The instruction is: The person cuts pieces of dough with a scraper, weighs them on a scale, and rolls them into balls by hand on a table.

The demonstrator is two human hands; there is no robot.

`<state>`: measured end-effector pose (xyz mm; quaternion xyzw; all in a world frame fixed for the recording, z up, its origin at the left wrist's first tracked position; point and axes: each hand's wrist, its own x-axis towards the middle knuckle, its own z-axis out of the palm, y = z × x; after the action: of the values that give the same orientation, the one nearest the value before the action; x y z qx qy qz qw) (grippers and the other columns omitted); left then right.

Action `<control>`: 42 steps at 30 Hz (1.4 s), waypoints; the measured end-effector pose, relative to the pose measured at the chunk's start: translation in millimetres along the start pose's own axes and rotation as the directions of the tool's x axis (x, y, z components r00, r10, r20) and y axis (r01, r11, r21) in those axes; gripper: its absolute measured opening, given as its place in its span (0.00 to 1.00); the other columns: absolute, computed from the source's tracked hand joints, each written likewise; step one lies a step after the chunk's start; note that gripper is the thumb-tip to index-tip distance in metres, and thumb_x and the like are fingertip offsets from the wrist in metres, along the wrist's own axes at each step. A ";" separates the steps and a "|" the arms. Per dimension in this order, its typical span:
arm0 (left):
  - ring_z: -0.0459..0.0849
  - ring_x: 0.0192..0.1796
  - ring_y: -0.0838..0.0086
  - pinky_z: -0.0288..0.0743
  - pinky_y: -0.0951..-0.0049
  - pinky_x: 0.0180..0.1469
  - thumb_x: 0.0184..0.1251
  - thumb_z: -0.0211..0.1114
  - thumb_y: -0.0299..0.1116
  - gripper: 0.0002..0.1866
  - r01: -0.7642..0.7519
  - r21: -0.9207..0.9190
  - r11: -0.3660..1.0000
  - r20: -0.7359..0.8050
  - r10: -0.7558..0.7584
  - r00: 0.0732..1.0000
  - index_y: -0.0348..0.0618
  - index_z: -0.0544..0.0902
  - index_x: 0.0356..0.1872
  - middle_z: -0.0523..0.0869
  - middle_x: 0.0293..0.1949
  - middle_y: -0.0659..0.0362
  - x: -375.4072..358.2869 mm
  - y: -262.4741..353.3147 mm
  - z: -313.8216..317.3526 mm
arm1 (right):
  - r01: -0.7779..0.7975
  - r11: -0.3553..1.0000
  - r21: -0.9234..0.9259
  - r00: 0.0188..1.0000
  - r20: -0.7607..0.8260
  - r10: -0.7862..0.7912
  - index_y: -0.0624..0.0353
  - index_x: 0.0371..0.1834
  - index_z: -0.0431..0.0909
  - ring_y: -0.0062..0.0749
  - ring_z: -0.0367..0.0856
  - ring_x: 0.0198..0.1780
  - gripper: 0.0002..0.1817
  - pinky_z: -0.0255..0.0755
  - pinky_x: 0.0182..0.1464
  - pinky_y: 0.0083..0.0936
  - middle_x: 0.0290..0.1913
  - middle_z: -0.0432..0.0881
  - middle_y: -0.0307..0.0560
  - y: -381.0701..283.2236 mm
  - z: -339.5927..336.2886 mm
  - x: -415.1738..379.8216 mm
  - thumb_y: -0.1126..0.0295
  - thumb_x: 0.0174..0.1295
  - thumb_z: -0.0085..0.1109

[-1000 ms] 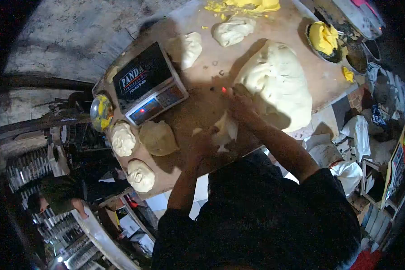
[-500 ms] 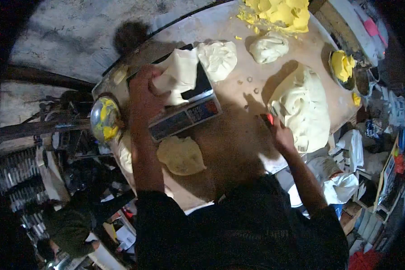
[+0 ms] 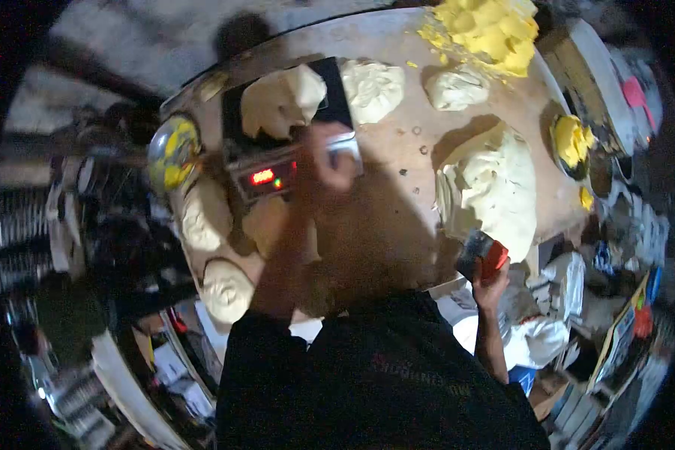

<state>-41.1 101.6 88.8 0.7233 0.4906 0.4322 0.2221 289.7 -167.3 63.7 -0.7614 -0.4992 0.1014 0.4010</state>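
A digital scale [image 3: 337, 109] with a lit red display carries a lump of pale dough [image 3: 281, 97] on its black plate. My left hand [image 3: 328, 159], blurred by motion, is over the scale's front right edge. Its thumb and fingers look apart, with nothing visible between them. My right hand [image 3: 492, 282] grips the red handle of a dough scraper [image 3: 478, 253], its dark blade pointing up and left. The scraper is just below a large mass of dough [image 3: 495, 180]. My left forearm partly covers a flat dough piece [image 3: 266, 225] in front of the scale.
More dough lumps lie beside the scale [image 3: 371, 90], further right [image 3: 457, 88], and along the table's left edge [image 3: 205, 217] [image 3: 227, 291]. Yellow fat [image 3: 491, 34] is heaped at the back. A yellow-smeared metal bowl [image 3: 163, 154] stands left; a container of yellow fat [image 3: 572, 142] stands right.
My left hand has let go of the dough on the scale and moved right and toward me. My right hand has drawn the scraper back from the large dough mass. The display now shows.
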 end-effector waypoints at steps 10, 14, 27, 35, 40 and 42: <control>0.80 0.52 0.53 0.74 0.57 0.56 0.71 0.58 0.48 0.25 0.358 0.060 0.932 0.351 -0.355 0.866 0.38 0.75 0.58 0.82 0.50 0.47 -202.8 80.0 303.9 | -0.078 0.961 0.266 0.996 -0.011 0.084 0.70 0.56 0.66 0.24 0.78 0.42 0.23 0.74 0.45 0.23 0.42 0.81 0.48 47.5 -78.3 -3.7 0.80 0.59 0.65; 0.81 0.50 0.56 0.74 0.58 0.56 0.71 0.57 0.51 0.25 0.398 0.038 0.917 0.472 -0.367 0.801 0.39 0.78 0.56 0.83 0.48 0.49 -193.3 81.7 263.2 | -0.073 0.943 0.324 0.996 -0.015 0.083 0.68 0.54 0.67 0.25 0.79 0.43 0.22 0.73 0.46 0.23 0.41 0.82 0.47 61.4 -83.5 -18.4 0.79 0.59 0.66; 0.84 0.50 0.57 0.76 0.61 0.54 0.70 0.62 0.41 0.19 0.708 -0.026 0.705 0.518 -0.597 0.613 0.33 0.80 0.51 0.86 0.44 0.46 -182.5 95.7 170.1 | 0.268 0.870 -0.413 0.875 0.482 -0.041 0.56 0.59 0.65 0.58 0.83 0.34 0.21 0.77 0.33 0.43 0.37 0.82 0.57 30.8 61.4 9.5 0.71 0.62 0.54; 0.84 0.44 0.63 0.76 0.65 0.48 0.74 0.52 0.53 0.26 0.523 -0.360 0.773 0.509 -0.307 0.804 0.37 0.82 0.49 0.86 0.40 0.50 -168.1 -25.1 172.9 | 0.368 0.887 -0.279 0.841 0.508 -0.189 0.57 0.70 0.56 0.54 0.83 0.41 0.34 0.78 0.35 0.44 0.47 0.80 0.55 19.3 125.4 40.2 0.68 0.61 0.58; 0.76 0.33 0.77 0.72 0.74 0.40 0.76 0.32 0.64 0.38 0.328 -0.724 0.607 0.166 -0.308 0.937 0.43 0.83 0.49 0.85 0.39 0.58 14.7 -54.7 33.0 | 0.250 0.814 -0.524 0.775 0.613 0.156 0.59 0.71 0.54 0.60 0.82 0.40 0.34 0.77 0.34 0.50 0.47 0.80 0.63 -24.3 128.2 43.0 0.72 0.60 0.54; 0.77 0.36 0.68 0.72 0.66 0.46 0.77 0.32 0.63 0.37 0.294 -0.481 0.826 -0.004 -0.337 0.941 0.42 0.81 0.50 0.84 0.39 0.54 70.7 -87.7 -10.8 | 0.252 0.794 -0.554 0.776 0.606 0.176 0.60 0.67 0.56 0.63 0.82 0.39 0.31 0.75 0.36 0.55 0.46 0.80 0.67 -24.7 129.5 40.7 0.72 0.59 0.53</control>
<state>-85.3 201.1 57.9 0.5358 0.4922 0.5277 0.4383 220.7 -62.7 6.1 -0.7586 -0.6251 0.1758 -0.0533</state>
